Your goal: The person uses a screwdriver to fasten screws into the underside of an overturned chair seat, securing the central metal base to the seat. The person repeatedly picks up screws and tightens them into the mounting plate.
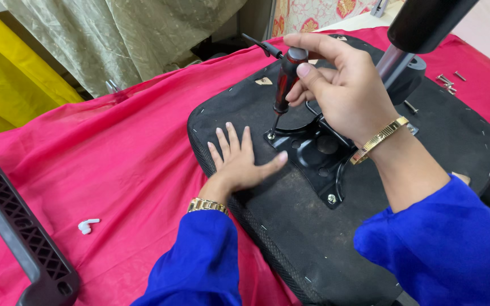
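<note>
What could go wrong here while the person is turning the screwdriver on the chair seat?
The screwdriver stands tilted on the screw, so its tip may slip out. The left hand lies flat beside that screw, so a slip could hit the fingers. Loose screws lie near the seat's edge and may roll off.

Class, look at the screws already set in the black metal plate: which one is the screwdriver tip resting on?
The screw at the plate's left corner, beside the left hand; the other visible one sits at the near corner, untouched.
</note>
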